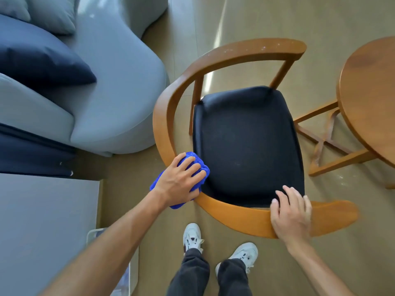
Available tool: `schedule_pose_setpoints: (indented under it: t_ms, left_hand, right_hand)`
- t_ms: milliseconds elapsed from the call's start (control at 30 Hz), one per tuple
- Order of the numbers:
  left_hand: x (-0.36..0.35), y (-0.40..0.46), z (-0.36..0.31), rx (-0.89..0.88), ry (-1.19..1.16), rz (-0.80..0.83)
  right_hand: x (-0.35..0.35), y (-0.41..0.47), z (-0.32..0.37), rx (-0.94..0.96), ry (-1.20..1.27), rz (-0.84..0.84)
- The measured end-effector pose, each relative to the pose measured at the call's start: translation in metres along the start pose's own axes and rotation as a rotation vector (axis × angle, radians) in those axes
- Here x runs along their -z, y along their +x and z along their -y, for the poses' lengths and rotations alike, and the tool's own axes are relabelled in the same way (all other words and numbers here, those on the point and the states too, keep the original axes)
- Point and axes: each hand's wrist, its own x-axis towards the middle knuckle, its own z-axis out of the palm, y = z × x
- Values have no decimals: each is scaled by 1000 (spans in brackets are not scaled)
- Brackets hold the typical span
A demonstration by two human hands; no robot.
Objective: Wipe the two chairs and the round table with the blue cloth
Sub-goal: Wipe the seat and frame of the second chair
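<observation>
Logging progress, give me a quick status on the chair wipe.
Left hand pressing blue cloth on chair rail. Right hand steadying same rail, no cloth. Round table untouched at right. Nothing in the way.

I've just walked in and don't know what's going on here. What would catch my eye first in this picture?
Probably the bright blue cloth, pressed by the left hand onto the curved wooden rail of the chair in the middle. The right hand rests on the same rail nearer the camera. A round table stands at the right edge, and a pale blue sofa fills the left.
</observation>
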Motion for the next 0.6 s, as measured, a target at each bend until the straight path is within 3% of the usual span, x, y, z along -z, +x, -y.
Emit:
schedule_pose_setpoints:
  t_ms: [233,333,467,600]
  left_hand:
    - [7,0,23,-57,56,-110]
    - [20,6,65,-95,79,-153]
    - [36,27,119,-144,-38,-55]
    - [47,55,158,-27,-156,31]
  right_hand:
    - [-28,-5,170,53,192,147]
    - [-32,-13,174,81,117,211]
    - [-32,-11,177,78,75,250]
    - [-33,-11,177,71,92,239]
